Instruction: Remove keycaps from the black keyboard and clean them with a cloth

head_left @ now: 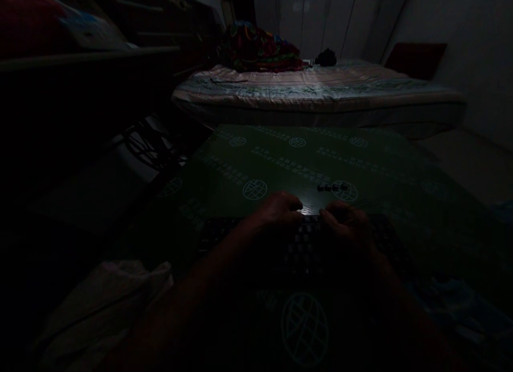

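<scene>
A black keyboard [305, 249] lies on a green board printed with white globes and lettering. My left hand [280, 209] is over its left-centre upper edge, fingers curled and the thumb close to the forefinger. Across a small gap, my right hand [347, 222] is over the right part of the keys, also curled, with thumb and forefinger drawn together. Anything between the fingertips of either hand is too dark to make out. Beyond my right hand, several small black pieces like keycaps [332, 187] sit in a short row on the board.
The green board [276, 161] reaches toward a bed [320, 94] with a striped cover. A dark patterned blanket [260, 48] is heaped on the bed. Pale cloth [108, 302] lies at lower left, blue patterned cloth [460, 313] at lower right. A shelf [88, 56] stands at left. The room is very dim.
</scene>
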The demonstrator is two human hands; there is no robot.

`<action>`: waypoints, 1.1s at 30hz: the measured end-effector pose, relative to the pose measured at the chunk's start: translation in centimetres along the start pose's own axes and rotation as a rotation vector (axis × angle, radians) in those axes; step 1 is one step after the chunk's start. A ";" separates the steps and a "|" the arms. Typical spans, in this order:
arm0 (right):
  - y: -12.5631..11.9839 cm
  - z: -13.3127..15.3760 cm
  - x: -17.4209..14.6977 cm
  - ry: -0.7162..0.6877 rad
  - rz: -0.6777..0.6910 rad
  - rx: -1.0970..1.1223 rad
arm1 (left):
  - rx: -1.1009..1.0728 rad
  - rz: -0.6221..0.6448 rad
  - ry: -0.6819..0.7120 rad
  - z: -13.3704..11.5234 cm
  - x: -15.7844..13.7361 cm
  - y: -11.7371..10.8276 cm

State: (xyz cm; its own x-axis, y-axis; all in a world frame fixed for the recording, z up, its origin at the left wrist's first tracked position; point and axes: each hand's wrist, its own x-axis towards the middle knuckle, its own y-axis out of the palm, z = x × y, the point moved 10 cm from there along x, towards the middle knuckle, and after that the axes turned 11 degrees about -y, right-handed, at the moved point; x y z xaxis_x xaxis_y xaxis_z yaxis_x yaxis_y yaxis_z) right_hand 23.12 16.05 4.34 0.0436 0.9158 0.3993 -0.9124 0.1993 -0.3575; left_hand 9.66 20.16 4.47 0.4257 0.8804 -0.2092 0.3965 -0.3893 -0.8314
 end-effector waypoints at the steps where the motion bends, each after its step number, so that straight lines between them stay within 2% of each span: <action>1: 0.1 0.0 -0.1 0.003 0.006 0.002 | -0.001 -0.010 -0.005 0.0 -0.5 0.1; 7: 0.2 -0.7 -0.2 -0.008 0.012 -0.033 | 0.009 -0.087 -0.029 -0.1 -1.6 0.8; 11: 0.1 -0.1 -0.1 -0.049 0.024 -0.138 | 0.036 -0.082 -0.026 -0.5 -1.8 1.2; 15: 0.9 1.4 0.1 -0.131 0.105 -0.203 | 0.151 -0.054 0.018 -1.4 -1.9 1.6; 18: 1.3 1.5 0.1 -0.148 0.135 -0.215 | 0.192 -0.053 0.044 -1.7 -1.9 1.9; 27: 0.7 -1.1 -0.1 0.003 0.043 -0.084 | 0.166 -0.064 0.077 -2.9 -1.1 2.5; 33: 0.0 -1.1 -0.2 0.071 -0.024 -0.018 | 0.171 -0.058 0.075 -3.3 -0.4 3.1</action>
State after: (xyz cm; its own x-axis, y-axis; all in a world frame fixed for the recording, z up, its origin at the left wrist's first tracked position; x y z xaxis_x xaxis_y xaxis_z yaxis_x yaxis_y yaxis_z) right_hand 23.54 16.22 3.30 0.0949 0.9331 0.3468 -0.9032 0.2272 -0.3641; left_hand 13.43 17.67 3.65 0.4681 0.8749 -0.1246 0.2811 -0.2811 -0.9176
